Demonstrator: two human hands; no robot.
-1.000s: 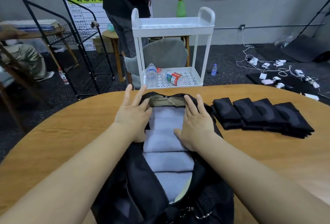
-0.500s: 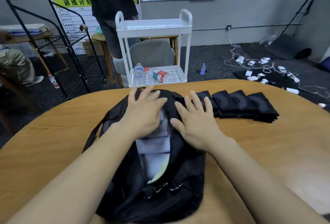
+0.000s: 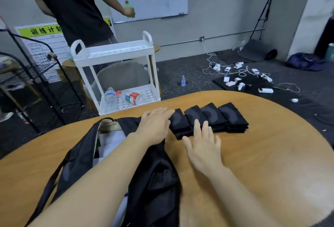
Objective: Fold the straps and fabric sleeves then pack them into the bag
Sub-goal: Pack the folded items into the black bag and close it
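Wooden, rounded surface [image 3: 271, 154] carries an open black bag [image 3: 155, 181] with pale folded fabric [image 3: 112, 141] inside. Beside it, four folded black sleeves [image 3: 213, 116] lie in a row. Left hand [image 3: 155, 127] and right hand [image 3: 204, 147], fingers spread, reach the nearest one.

My left arm [image 3: 101, 178] covers most of the bag [image 3: 155, 178] mouth; only a pale strip of folded fabric [image 3: 110, 141] shows. Whether my left fingertips [image 3: 162, 112] touch the nearest sleeve [image 3: 179, 123] is blurred, perhaps just beside.
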